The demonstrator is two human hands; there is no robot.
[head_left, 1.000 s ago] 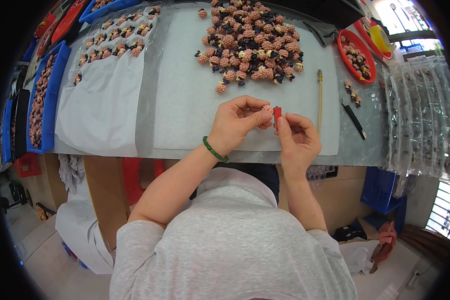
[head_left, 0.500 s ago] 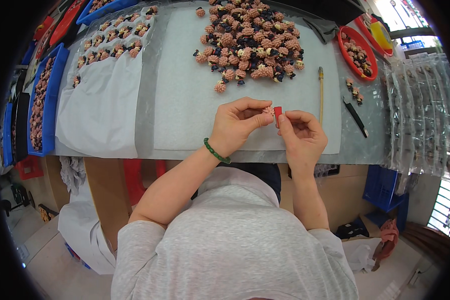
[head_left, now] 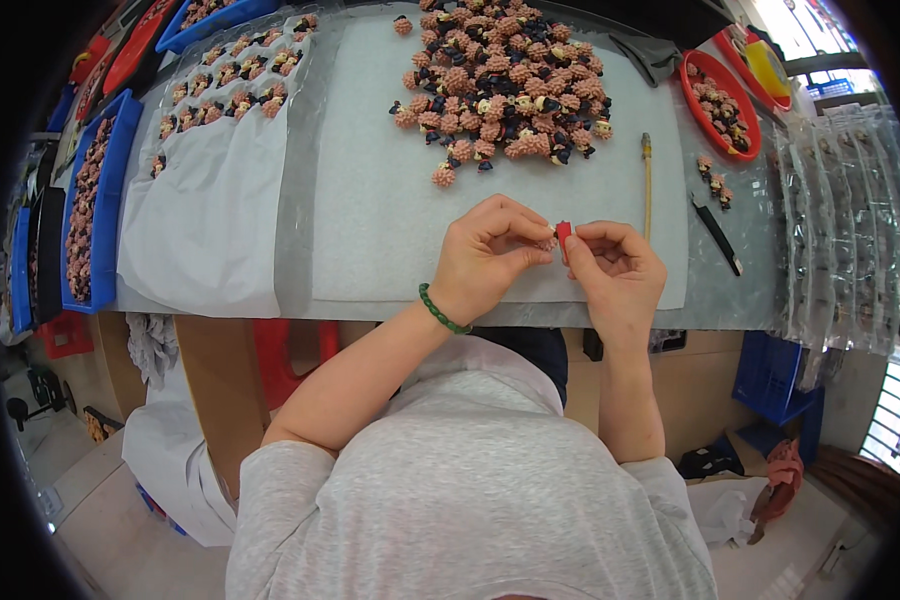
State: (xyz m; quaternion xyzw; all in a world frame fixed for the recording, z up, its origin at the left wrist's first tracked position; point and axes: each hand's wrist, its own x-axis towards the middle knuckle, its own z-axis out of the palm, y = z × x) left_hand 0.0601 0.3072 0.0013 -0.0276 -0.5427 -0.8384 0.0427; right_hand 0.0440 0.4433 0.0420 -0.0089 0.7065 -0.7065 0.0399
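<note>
Head view: left hand and right hand meet over the table's near edge, fingers of both pinched on a small red piece between them; the left also seems to pinch a tiny pinkish figure, hard to tell. Pile of pink figurines at the far edge, wooden stick and black tool toward the right edge, red tray at the far right corner.
</note>
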